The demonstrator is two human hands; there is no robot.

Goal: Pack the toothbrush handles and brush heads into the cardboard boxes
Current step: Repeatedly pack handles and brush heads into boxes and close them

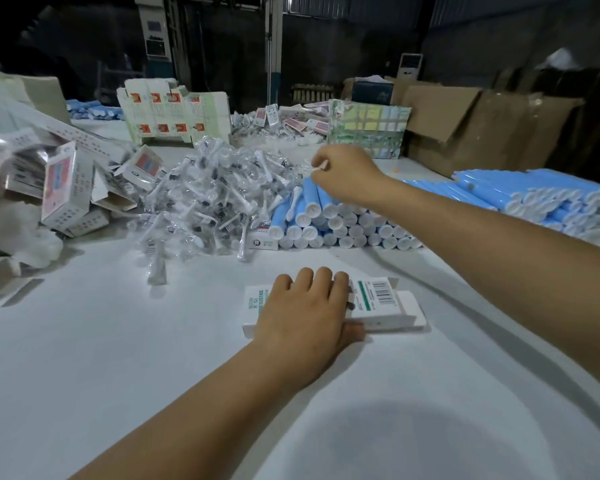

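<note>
A white cardboard box (383,301) with green print and a barcode lies flat on the white table, its right end flap open. My left hand (305,310) rests on top of it, fingers over the box and thumb against its near side. My right hand (343,174) reaches out over the stack of blue toothbrush handles (326,220) and pinches a small wrapped white brush head (317,168) between its fingertips. A big heap of wrapped brush heads (208,199) lies left of the handles.
Folded and opened white boxes (66,188) pile up at the left. More blue handles (534,199) lie at the right. Printed box sheets (174,112), a patterned carton (368,128) and brown cartons (482,126) stand at the back of the table (153,358).
</note>
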